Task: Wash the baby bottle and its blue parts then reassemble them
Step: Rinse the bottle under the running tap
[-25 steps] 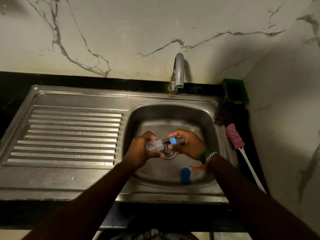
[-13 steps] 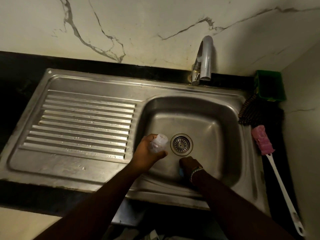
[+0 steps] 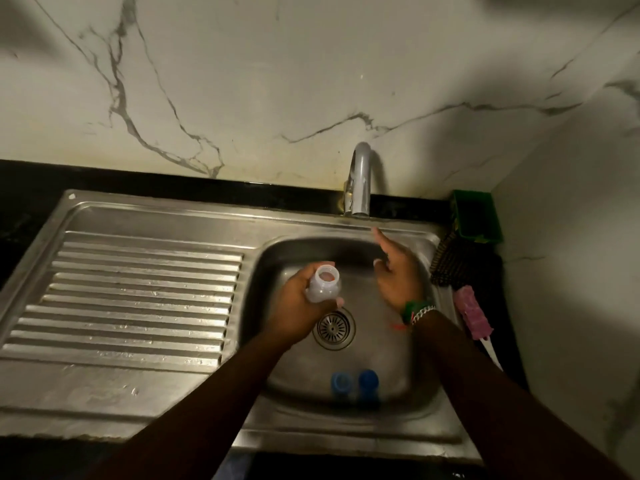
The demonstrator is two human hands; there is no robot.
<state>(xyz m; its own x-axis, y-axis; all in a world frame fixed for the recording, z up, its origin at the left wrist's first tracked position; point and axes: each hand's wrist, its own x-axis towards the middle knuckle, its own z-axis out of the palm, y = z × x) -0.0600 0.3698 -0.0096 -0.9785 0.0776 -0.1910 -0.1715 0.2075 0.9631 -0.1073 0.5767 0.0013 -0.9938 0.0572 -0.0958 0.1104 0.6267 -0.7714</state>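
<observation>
While the left hand [image 3: 298,306] grasps the uncapped bottle [image 3: 323,284] mouth-up over the sink's [image 3: 346,233] basin, the right hand [image 3: 398,275], fingers released, reaches toward the tap [image 3: 360,181], probably for water. Two blue parts [image 3: 353,381] lie at the basin's near edge.

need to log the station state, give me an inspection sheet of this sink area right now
surface: steel sink with ribbed drainboard; drain uncovered
job's things: clear bottle, uncapped, held over the basin; two blue parts on the basin floor near the front wall
clutter: pink brush, dark scrubber and green tub on the right
grippers: left hand grips the bottle; right hand empty, fingers extended towards the tap
cables: nothing seen
surroundings: marble-look wall; no water seen running; dim light
</observation>
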